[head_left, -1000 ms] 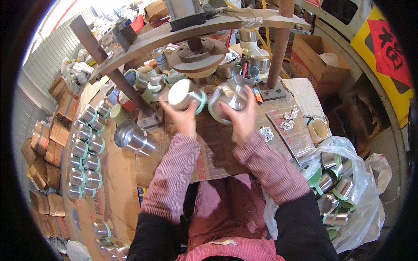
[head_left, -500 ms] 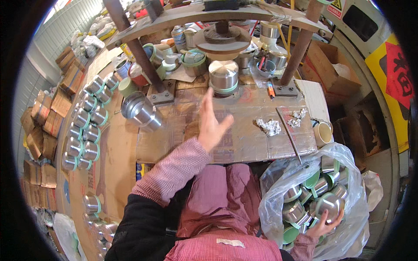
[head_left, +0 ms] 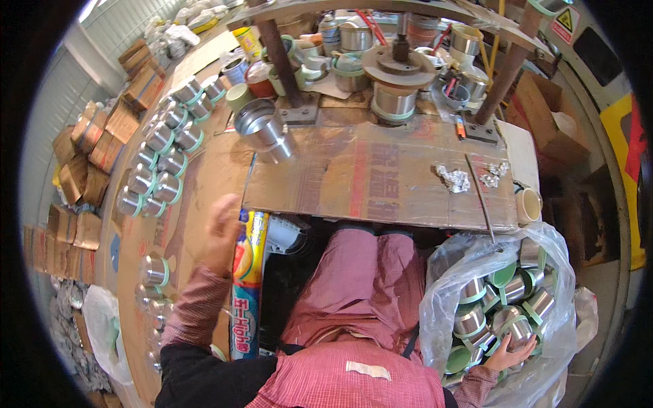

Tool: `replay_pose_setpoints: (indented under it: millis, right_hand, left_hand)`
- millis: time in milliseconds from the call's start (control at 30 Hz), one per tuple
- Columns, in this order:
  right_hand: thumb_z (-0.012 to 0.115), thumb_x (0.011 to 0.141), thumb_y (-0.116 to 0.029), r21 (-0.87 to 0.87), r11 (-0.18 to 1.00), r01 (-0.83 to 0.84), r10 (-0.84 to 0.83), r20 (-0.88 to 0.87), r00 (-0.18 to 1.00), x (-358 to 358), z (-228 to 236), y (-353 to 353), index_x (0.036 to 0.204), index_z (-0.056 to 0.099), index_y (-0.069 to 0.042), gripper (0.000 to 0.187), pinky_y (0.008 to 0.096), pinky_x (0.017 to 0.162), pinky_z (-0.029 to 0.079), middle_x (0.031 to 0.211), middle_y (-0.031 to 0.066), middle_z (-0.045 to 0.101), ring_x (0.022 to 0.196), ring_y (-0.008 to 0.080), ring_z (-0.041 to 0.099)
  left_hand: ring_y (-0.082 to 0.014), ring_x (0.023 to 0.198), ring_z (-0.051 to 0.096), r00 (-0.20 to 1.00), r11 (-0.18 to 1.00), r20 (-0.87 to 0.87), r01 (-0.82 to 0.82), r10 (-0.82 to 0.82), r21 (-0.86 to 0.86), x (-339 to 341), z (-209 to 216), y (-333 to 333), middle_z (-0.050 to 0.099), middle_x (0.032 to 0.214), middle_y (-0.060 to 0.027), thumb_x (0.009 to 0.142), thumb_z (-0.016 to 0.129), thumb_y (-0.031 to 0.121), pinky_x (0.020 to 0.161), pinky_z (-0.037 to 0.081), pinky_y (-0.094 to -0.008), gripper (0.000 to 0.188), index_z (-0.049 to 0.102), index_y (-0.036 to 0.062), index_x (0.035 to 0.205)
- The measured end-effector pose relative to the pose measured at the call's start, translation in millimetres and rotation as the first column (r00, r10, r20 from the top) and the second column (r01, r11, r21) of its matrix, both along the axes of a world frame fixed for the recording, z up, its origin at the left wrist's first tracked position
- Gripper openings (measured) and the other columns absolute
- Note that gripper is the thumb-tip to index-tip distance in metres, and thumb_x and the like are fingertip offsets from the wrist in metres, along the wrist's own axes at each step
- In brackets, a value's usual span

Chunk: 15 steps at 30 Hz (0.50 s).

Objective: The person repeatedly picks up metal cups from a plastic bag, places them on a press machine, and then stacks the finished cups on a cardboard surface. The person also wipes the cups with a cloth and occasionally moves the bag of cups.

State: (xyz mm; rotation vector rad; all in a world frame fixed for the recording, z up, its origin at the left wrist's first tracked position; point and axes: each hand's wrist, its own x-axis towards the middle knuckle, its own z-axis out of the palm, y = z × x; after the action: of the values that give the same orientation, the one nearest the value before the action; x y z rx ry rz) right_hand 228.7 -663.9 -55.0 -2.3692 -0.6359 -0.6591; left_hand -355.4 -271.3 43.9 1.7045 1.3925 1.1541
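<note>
right grip [head_left: 505,356] holding steel cup [head_left: 515,329], inside clear bag [head_left: 437,299] of green-rimmed cups [head_left: 469,319], left grip [head_left: 223,230] blurred, state unclear

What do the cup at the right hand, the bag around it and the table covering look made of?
Cup at the right hand: likely stainless steel, shiny silver with reflections.
Bag: thin clear plastic film, wrinkled and see-through.
Table covering: brown printed cardboard, apparently taped or filmed over, since it shines.

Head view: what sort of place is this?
Probably a small factory workshop: a press-like machine over a cardboard-covered bench, many similar steel cups with pale green rims lined up, and a plastic bag full of more.
</note>
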Motion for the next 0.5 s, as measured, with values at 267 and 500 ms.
replay_pose_setpoints:
  millis: [267, 500]
  right_hand:
    - [0.067, 0.098, -0.031, -0.099, 0.99, -0.104, 0.1, -0.045, 0.994, 27.4, -3.6, -13.6, 0.136, 0.059, 0.001, 0.05, 0.0502, 0.11, 0.039, 0.14, 0.0218, 0.055, 0.128, 0.0372, 0.053]
    - [0.08, 0.085, -0.024, -0.227, 0.926, -0.301, 0.372, 0.414, 0.831, 24.5, 2.2, 22.5, 0.1, 0.077, -0.007, 0.023, 0.0483, 0.084, 0.054, 0.1, 0.0148, 0.073, 0.094, 0.0329, 0.067]
  left_hand:
    - [-0.0457, 0.145, 0.028, 0.263, 0.651, -0.885, -0.756, 0.385, 0.058, -252.3, 14.9, -68.9, 0.029, 0.16, -0.0209, 0.087, 0.07, 0.038, 0.121, 0.024, -0.0543, 0.066, 0.053, 0.0143, 0.146]
    - [-0.054, 0.15, 0.013, 0.322, 0.578, -0.875, -0.814, 0.361, -0.061, -313.3, -39.6, -108.6, 0.01, 0.166, -0.0283, 0.078, 0.075, 0.059, 0.122, 0.019, -0.0601, 0.108, 0.019, 0.0257, 0.163]
